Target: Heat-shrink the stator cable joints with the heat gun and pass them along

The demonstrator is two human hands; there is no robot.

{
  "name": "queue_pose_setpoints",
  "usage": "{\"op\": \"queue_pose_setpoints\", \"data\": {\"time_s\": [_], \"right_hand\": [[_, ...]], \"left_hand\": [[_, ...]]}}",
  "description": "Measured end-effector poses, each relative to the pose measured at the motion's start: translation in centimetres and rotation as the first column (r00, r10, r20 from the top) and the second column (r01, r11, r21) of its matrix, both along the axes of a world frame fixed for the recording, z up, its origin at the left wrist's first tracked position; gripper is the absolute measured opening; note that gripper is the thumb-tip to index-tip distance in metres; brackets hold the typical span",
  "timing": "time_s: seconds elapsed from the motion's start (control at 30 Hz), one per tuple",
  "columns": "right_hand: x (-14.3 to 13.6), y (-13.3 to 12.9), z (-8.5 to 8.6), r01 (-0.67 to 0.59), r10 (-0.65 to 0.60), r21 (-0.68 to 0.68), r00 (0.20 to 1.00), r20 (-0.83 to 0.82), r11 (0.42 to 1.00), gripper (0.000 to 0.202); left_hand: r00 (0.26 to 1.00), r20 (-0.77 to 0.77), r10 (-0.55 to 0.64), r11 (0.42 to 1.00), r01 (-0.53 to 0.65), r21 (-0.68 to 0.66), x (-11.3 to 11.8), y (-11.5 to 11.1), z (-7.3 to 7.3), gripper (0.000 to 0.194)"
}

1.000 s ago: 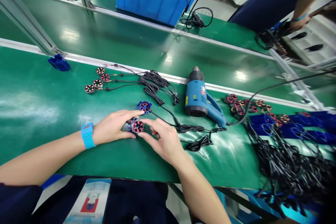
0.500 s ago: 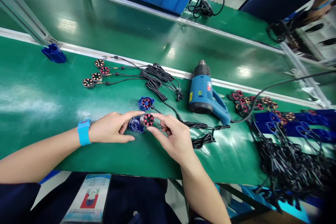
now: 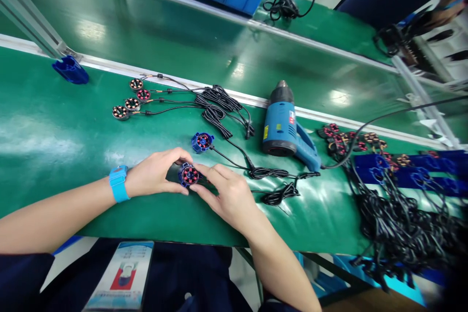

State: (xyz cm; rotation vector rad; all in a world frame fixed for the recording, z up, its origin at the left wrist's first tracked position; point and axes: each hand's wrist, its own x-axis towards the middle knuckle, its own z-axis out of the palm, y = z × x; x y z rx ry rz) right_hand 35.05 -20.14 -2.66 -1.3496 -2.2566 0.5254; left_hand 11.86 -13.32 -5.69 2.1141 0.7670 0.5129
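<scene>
A round motor stator (image 3: 190,174) with red windings sits over a blue plastic housing, whose rim (image 3: 182,175) shows around its left side. My left hand (image 3: 159,174) curves around that housing, thumb below and fingers above. From the right, my right hand (image 3: 228,194) pinches the stator between thumb and fingers. How deep the stator lies in the housing I cannot tell. Just behind stands another blue housing (image 3: 202,142) with a red-wound stator inside and a black cable leading right. Coiled black cable (image 3: 280,195) lies to the right of my right hand.
Several wired stators (image 3: 126,105) lie at the back left, their black cables (image 3: 215,105) bundled near the middle. A blue heat gun (image 3: 280,122) rests behind my right hand. More blue housings (image 3: 383,170) and heaped cables (image 3: 405,224) fill the right. An upright blue housing (image 3: 71,69) is far left.
My right hand has moved left with the stator, bringing it from beside the blue housing to over it. My left hand now closes more around the housing.
</scene>
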Motion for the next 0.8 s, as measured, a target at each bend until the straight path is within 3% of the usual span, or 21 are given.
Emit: {"op": "queue_pose_setpoints", "data": {"time_s": [0.13, 0.27, 0.37, 0.47, 0.57, 0.7, 0.8], "right_hand": [[0.1, 0.1, 0.2, -0.003, -0.001, -0.080, 0.999, -0.041, 0.997, 0.044], [0.8, 0.2, 0.6, -0.008, 0.001, -0.108, 0.998, -0.066, 0.994, 0.043], [1.8, 0.2, 1.0, 0.005, -0.003, -0.195, 1.000, 0.014, 0.981, 0.045], [2.7, 0.3, 1.4, 0.054, -0.055, -0.244, 0.998, 0.004, 0.968, 0.031], [2.7, 0.2, 1.9, 0.064, -0.100, -0.224, 0.984, -0.149, 0.972, 0.015], [2.4, 0.4, 2.2, -0.020, -0.033, -0.202, 0.967, -0.254, 0.979, 0.021], [2.5, 0.8, 1.8, 0.007, -0.049, -0.172, 0.969, -0.241, 0.985, 0.025]], "left_hand": [[0.999, 0.026, 0.041, 0.998, -0.042, 0.041, 0.1, -0.5, -0.4, 0.063], [1.000, 0.008, -0.016, 0.980, 0.014, 0.197, 0.2, -0.6, -0.4, 0.046], [0.997, -0.071, -0.023, 0.925, 0.048, 0.378, 0.2, -0.6, -0.4, 0.039], [0.990, -0.142, 0.021, 0.833, 0.061, 0.550, 0.2, -1.0, -0.1, 0.037], [0.987, -0.149, 0.054, 0.794, 0.048, 0.606, -0.1, -1.7, 0.5, 0.033], [0.989, -0.137, 0.055, 0.744, 0.051, 0.666, -0.9, -1.7, 0.5, 0.028], [0.982, -0.182, 0.046, 0.716, 0.094, 0.692, -1.2, -1.0, -0.3, 0.031]]}}
